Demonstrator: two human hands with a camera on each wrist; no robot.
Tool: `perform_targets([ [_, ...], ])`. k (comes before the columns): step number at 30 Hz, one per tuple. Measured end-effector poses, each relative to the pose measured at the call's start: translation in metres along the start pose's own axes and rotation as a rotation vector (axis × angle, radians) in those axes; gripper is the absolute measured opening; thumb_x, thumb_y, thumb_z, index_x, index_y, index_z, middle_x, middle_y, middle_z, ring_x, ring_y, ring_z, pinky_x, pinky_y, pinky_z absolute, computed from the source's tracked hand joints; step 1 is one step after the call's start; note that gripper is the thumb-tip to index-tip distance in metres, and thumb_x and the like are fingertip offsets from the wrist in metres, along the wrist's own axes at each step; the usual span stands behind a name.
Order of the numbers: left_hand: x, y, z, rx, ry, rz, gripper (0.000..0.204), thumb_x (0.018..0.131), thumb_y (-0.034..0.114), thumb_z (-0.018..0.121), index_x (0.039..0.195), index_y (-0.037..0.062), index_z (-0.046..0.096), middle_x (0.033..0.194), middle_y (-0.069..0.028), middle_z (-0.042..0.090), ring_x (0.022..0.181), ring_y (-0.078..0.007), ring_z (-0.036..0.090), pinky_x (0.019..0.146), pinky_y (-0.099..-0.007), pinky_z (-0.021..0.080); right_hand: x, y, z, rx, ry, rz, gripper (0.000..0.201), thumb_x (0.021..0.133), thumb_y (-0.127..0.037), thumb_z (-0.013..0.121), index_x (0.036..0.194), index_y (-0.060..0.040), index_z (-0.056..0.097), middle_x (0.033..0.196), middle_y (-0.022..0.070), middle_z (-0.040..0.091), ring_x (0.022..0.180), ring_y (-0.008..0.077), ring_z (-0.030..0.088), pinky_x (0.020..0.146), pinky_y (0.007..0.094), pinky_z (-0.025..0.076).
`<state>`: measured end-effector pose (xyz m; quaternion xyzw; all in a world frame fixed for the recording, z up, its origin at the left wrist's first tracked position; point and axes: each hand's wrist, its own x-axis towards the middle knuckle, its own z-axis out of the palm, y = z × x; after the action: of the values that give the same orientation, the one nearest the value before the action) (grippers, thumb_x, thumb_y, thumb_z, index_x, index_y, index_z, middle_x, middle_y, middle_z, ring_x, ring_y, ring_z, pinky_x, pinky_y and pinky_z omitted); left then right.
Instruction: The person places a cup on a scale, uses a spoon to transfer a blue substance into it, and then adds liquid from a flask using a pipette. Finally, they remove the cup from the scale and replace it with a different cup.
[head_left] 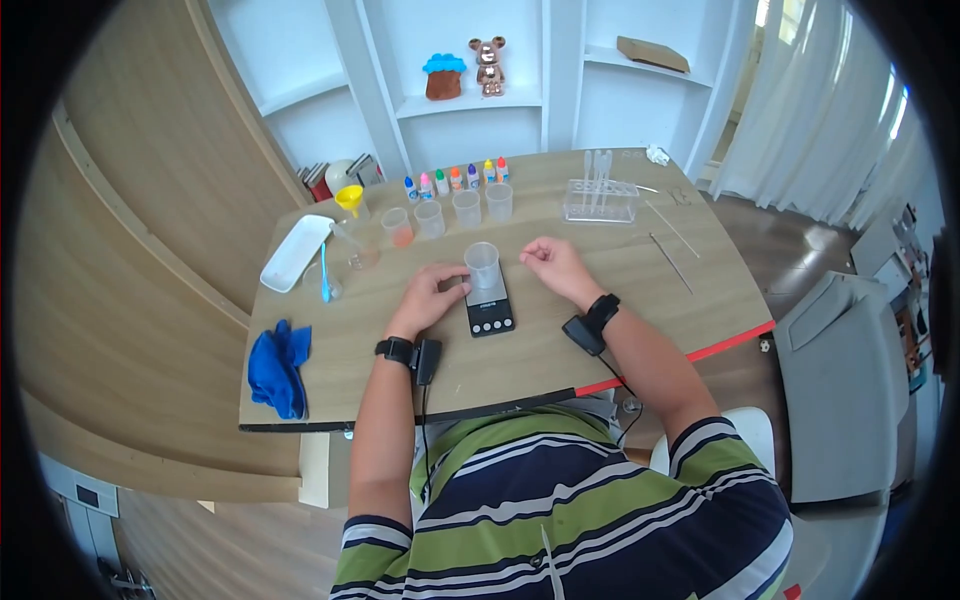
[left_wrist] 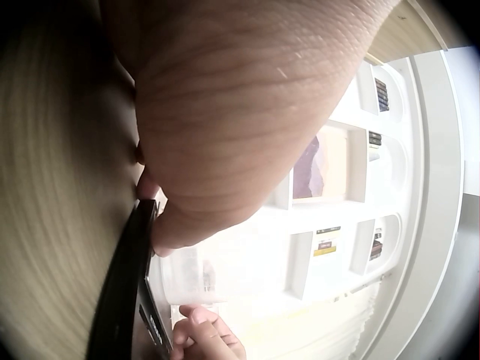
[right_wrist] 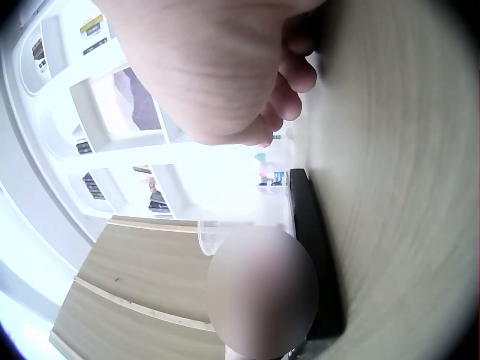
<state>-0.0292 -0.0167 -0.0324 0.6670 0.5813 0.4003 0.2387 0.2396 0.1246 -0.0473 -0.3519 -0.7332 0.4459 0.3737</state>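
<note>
On the table a black digital scale (head_left: 490,318) bears a clear plastic cup (head_left: 482,262). My left hand (head_left: 432,296) rests at the left side of the scale, thumb and fingertips right at its edge beside the cup. In the left wrist view the thumb (left_wrist: 180,229) overlaps the scale's corner, close to the cup; the other fingers are mostly hidden. My right hand (head_left: 556,268) lies to the right of the scale with loosely curled fingers, apart from the cup. In the right wrist view its fingers (right_wrist: 289,94) hold nothing.
Behind the scale stand several plastic cups (head_left: 467,208), one with reddish liquid (head_left: 402,236), and small colour bottles (head_left: 456,178). A test tube rack (head_left: 600,203) stands back right. At left are a white tray (head_left: 296,252), a yellow funnel (head_left: 350,198) and a blue cloth (head_left: 278,370).
</note>
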Motion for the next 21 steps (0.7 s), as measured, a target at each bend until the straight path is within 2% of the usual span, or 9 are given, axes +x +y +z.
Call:
perform_targets([
  [3, 0.001, -0.004, 0.002, -0.024, 0.027, 0.042, 0.033, 0.094, 0.019, 0.082, 0.125, 0.0064, 0.08, 0.123, -0.0132, 0.079, 0.117, -0.0334, 0.068, 0.105, -0.0422, 0.053, -0.004, -0.004, 0.001, -0.063, -0.035, -0.022, 0.017, 0.1, -0.017, 0.078, 0.101, -0.0006, 0.078, 0.08, 0.0037, 0.074, 0.071, 0.0104, 0.064, 0.066, 0.0316, 0.053],
  [8, 0.003, -0.011, 0.003, -0.019, 0.023, 0.059, 0.033, 0.094, 0.019, 0.082, 0.125, 0.0057, 0.08, 0.125, -0.0133, 0.079, 0.117, -0.0327, 0.069, 0.104, -0.042, 0.054, -0.004, 0.0, 0.001, -0.138, -0.086, -0.006, 0.019, 0.098, -0.02, 0.079, 0.098, -0.0005, 0.078, 0.082, 0.0085, 0.077, 0.072, 0.0167, 0.069, 0.068, 0.0353, 0.056],
  [11, 0.004, -0.011, 0.002, -0.035, -0.019, 0.027, 0.034, 0.097, 0.013, 0.079, 0.129, 0.0011, 0.076, 0.127, -0.0132, 0.076, 0.122, -0.0285, 0.068, 0.111, -0.0397, 0.05, -0.007, -0.01, -0.001, -0.212, -0.086, -0.01, 0.02, 0.097, -0.021, 0.08, 0.096, -0.0008, 0.078, 0.081, 0.0096, 0.076, 0.072, 0.019, 0.07, 0.069, 0.0359, 0.056],
  [13, 0.003, -0.012, 0.004, -0.065, 0.011, 0.024, 0.034, 0.094, 0.018, 0.083, 0.126, 0.0058, 0.08, 0.127, -0.0133, 0.078, 0.12, -0.0335, 0.068, 0.105, -0.0427, 0.053, -0.007, -0.011, -0.002, -0.216, -0.09, -0.014, 0.021, 0.097, -0.021, 0.08, 0.096, -0.0009, 0.078, 0.081, 0.01, 0.076, 0.072, 0.0196, 0.07, 0.069, 0.0362, 0.056],
  [21, 0.004, -0.017, 0.005, -0.024, 0.011, 0.023, 0.034, 0.095, 0.02, 0.082, 0.126, 0.0065, 0.08, 0.128, -0.0136, 0.078, 0.124, -0.0337, 0.067, 0.107, -0.0434, 0.053, -0.009, -0.012, -0.001, -0.273, -0.095, -0.036, 0.021, 0.096, -0.023, 0.08, 0.096, -0.002, 0.078, 0.082, 0.0115, 0.077, 0.073, 0.0229, 0.073, 0.07, 0.0388, 0.057],
])
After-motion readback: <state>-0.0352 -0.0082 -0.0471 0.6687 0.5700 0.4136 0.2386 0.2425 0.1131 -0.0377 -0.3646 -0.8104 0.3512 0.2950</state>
